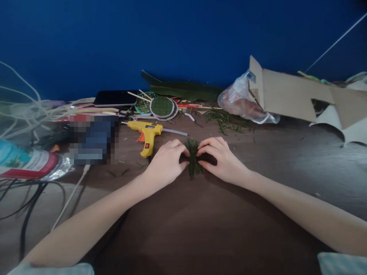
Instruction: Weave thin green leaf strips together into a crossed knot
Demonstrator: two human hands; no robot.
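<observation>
A small bundle of dark green leaf strips [193, 158] stands between my hands over the brown table [189, 225]. My left hand [169, 160] pinches its left side with thumb and fingertips. From the right, my right hand [222, 158] grips the opposite side in the same way. The strips fan out above and below the fingers. Just left of my left hand lies a yellow glue gun [146, 133] with an orange trigger and a clear glue stick [174, 131] sticking out of its back.
Green leaf scraps [226, 118], a round green piece with a pale rim [163, 107] and a long leaf [186, 89] lie along the blue wall. A cardboard box [295, 91] and plastic bag [237, 97] stand right. Left are a phone [114, 98], a plastic bottle [25, 160] and cables [24, 229].
</observation>
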